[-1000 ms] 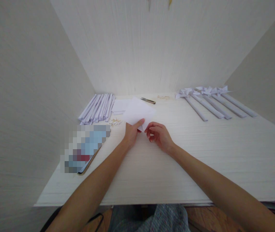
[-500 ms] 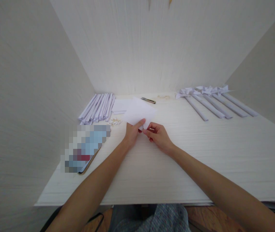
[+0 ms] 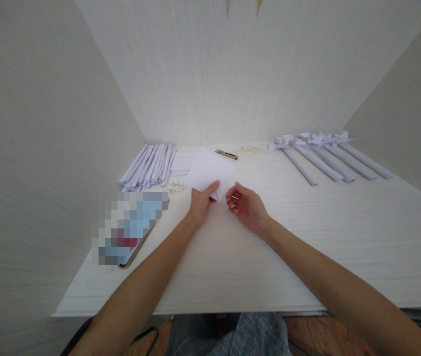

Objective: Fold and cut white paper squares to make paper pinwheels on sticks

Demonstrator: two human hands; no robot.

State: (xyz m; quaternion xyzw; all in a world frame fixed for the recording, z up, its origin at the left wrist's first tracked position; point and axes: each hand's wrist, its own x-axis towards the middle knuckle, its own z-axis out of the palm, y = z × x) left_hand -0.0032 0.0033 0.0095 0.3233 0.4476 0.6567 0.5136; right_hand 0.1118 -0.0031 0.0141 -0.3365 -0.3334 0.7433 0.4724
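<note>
My left hand (image 3: 200, 203) pinches the near corner of a white sheet of paper (image 3: 210, 170), which is lifted slightly off the white table (image 3: 307, 237). My right hand (image 3: 245, 206) hovers just right of that corner, fingers curled loosely, a small gap between it and the paper. It holds nothing that I can see.
A bundle of rolled white paper sticks (image 3: 151, 165) lies at the back left, with small pale bits (image 3: 176, 186) beside it. A flat device (image 3: 132, 227) lies on the left. A small metal cutter (image 3: 227, 154) and several finished paper pinwheels (image 3: 317, 153) lie at the back.
My right hand has let go of the paper's corner and drawn a little to the right. The sheet has tilted slightly left in my left hand.
</note>
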